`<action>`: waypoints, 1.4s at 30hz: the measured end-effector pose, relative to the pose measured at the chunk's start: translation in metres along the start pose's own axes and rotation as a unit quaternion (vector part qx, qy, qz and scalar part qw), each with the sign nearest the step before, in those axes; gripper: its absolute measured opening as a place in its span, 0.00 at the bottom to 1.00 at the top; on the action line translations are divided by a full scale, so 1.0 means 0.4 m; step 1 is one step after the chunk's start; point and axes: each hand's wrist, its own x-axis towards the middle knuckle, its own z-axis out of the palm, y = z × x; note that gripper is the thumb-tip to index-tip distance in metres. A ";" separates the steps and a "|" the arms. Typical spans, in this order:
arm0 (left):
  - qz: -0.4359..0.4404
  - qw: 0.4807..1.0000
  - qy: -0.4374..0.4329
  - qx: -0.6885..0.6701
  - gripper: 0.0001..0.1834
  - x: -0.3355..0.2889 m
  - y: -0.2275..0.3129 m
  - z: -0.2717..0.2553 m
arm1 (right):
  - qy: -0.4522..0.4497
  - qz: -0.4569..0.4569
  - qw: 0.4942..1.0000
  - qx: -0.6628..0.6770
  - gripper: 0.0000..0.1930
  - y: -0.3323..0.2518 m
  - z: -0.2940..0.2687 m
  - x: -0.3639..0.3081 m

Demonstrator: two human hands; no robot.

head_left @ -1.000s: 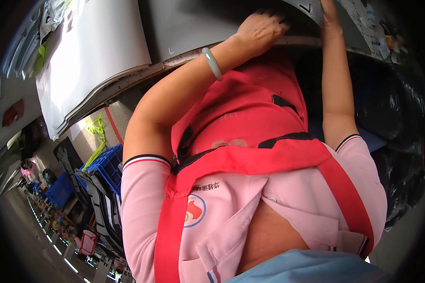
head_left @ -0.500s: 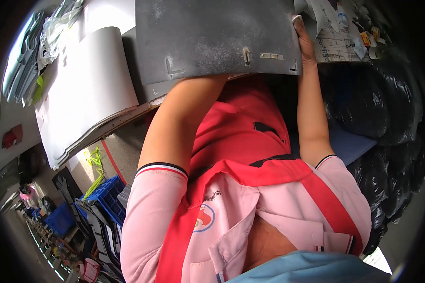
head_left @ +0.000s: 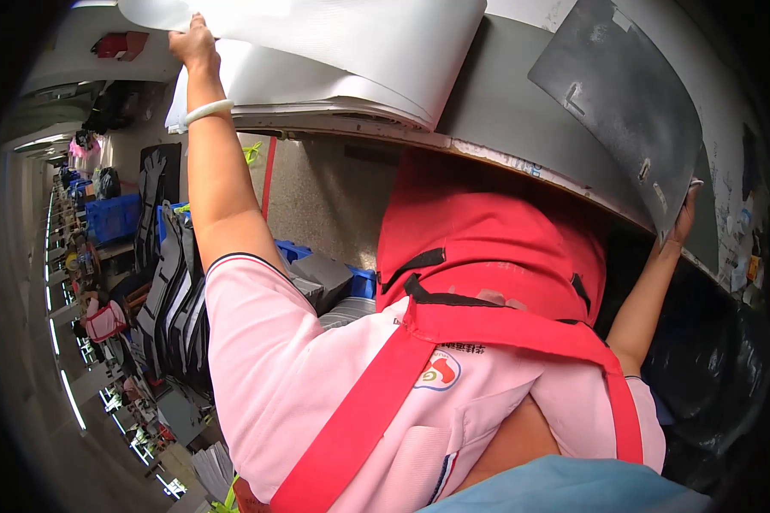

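Note:
My left hand [head_left: 195, 44] reaches far out to the upper left, its fingers closed over the edge of a large white sheet [head_left: 334, 34]. That sheet curves up above a stack of similar white sheets [head_left: 291, 85] on the table. Off to the right, my right hand [head_left: 681, 221] grips the lower corner of a stiff dark grey template board [head_left: 629, 94]. The board has small slots and tape patches, and it is tilted up at an angle. Beneath it, a flat grey sheet [head_left: 509, 94] lies on the table.
The table edge [head_left: 522, 162] runs across in front of my red apron [head_left: 488, 231]. Black plastic bags [head_left: 701, 359] fill the space under the table at right. On the left are a blue crate [head_left: 113, 219] and hanging dark grey pieces [head_left: 167, 291].
My left hand, hidden behind the board before, now holds the white sheet at the far left. The dark board has swung right and tilted with my right hand. My body has turned left.

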 end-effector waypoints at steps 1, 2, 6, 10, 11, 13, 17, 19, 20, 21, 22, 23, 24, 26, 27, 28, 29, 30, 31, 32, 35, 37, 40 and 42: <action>-0.068 0.997 0.006 0.047 0.12 -0.044 -0.032 -0.037 | 0.033 -0.014 0.999 -0.036 0.24 -0.006 0.002 -0.014; -0.099 0.985 -0.032 0.139 0.17 -0.078 -0.062 -0.080 | 0.061 -0.026 0.995 -0.070 0.24 -0.010 0.014 -0.022; -0.057 0.878 -0.099 0.465 0.37 -0.152 -0.287 -0.284 | 0.042 0.021 0.993 -0.107 0.23 0.023 0.112 0.062; -0.030 0.893 -0.004 0.449 0.41 -0.257 -0.261 -0.244 | 0.057 0.004 0.962 -0.267 0.19 0.090 0.246 0.119; 0.023 0.924 -0.033 0.380 0.37 -0.287 -0.193 -0.175 | 0.047 -0.019 0.940 -0.338 0.17 0.079 0.218 0.122; 0.062 0.969 -0.116 0.210 0.26 -0.377 -0.002 -0.089 | 0.075 0.044 0.883 -0.461 0.18 0.053 0.201 0.154; 0.250 0.888 -0.383 0.036 0.09 -0.674 0.297 0.024 | 0.112 0.002 0.761 -0.639 0.05 0.086 0.307 0.177; 0.234 0.838 -0.492 -0.033 0.07 -0.800 0.351 0.074 | 0.171 0.014 0.720 -0.672 0.04 0.115 0.375 0.169; 0.223 0.819 -0.527 -0.031 0.06 -0.842 0.341 0.103 | 0.169 0.016 0.719 -0.674 0.04 0.125 0.388 0.173; 0.275 0.803 -0.529 0.000 0.09 -0.869 0.313 0.136 | 0.168 0.013 0.724 -0.669 0.04 0.132 0.396 0.177; 0.290 0.797 -0.529 0.035 0.12 -0.890 0.303 0.165 | 0.169 0.010 0.729 -0.663 0.05 0.130 0.390 0.180; 0.312 0.799 -0.512 0.051 0.13 -0.905 0.293 0.190 | 0.173 0.011 0.728 -0.663 0.05 0.122 0.362 0.194; 0.336 0.798 -0.497 0.063 0.15 -0.914 0.298 0.210 | 0.153 -0.001 0.731 -0.665 0.04 0.109 0.322 0.210; 0.349 0.767 -0.533 0.078 0.13 -0.903 0.316 0.221 | 0.135 -0.011 0.735 -0.665 0.04 0.095 0.288 0.210; 0.359 0.737 -0.564 0.099 0.12 -0.894 0.322 0.221 | 0.131 0.000 0.735 -0.665 0.04 0.099 0.295 0.211; 0.359 0.735 -0.566 0.100 0.12 -0.899 0.295 0.222 | 0.127 0.010 0.736 -0.665 0.05 0.106 0.302 0.210; 0.334 0.734 -0.579 0.117 0.14 -0.907 0.254 0.220 | 0.127 0.010 0.737 -0.664 0.05 0.109 0.305 0.209; 0.310 0.731 -0.593 0.133 0.16 -0.910 0.244 0.224 | 0.118 0.004 0.705 -0.700 0.06 0.107 0.302 0.207; 0.311 0.730 -0.593 0.133 0.16 -0.916 0.234 0.223 | 0.108 -0.002 0.671 -0.734 0.06 0.105 0.300 0.206; 0.303 0.736 -0.591 0.131 0.16 -0.921 0.237 0.216 | 0.111 -0.001 0.671 -0.733 0.06 0.108 0.300 0.201; 0.296 0.747 -0.583 0.122 0.15 -0.924 0.243 0.205 | 0.111 -0.016 0.677 -0.728 0.08 0.113 0.300 0.190; 0.296 0.754 -0.575 0.115 0.15 -0.928 0.241 0.200 | 0.096 -0.027 0.693 -0.714 0.09 0.112 0.292 0.188; 0.316 0.749 -0.566 0.139 0.13 -0.926 0.239 0.191 | 0.102 -0.015 0.680 -0.726 0.09 0.127 0.313 0.183; 0.320 0.739 -0.568 0.168 0.12 -0.925 0.244 0.188 | 0.100 -0.018 0.675 -0.731 0.09 0.133 0.314 0.181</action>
